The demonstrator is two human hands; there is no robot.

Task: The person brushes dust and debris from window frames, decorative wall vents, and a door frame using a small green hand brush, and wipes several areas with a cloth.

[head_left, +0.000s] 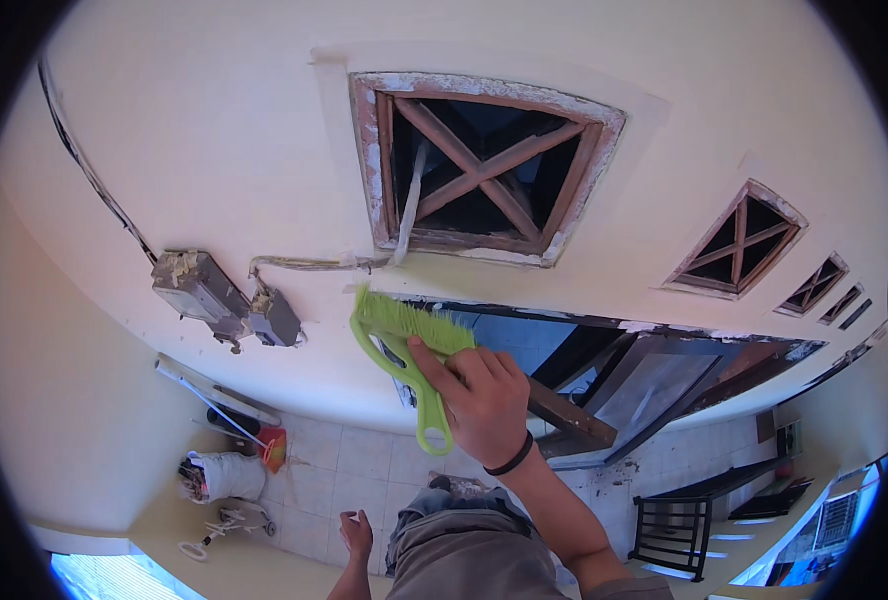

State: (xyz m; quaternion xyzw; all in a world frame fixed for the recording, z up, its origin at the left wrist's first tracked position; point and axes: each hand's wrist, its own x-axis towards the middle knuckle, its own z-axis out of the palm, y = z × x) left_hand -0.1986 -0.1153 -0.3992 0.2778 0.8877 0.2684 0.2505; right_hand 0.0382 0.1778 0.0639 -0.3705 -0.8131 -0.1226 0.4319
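Note:
My right hand is closed around a lime-green hand brush, with its bristles turned upward. The brush is raised in front of the cream wall, just below a square vent window with crossed brown wooden bars and worn paint. Whether the bristles touch the wall, I cannot tell. A dark band circles my right wrist. Low at my side hangs my left hand, loosely bent with fingers apart and nothing in it.
Grey meter boxes and cable are fixed to the wall at left. A window opening with dark panels lies below the vents. On the tiled floor stand a white sack, a red dustpan and a black metal rack.

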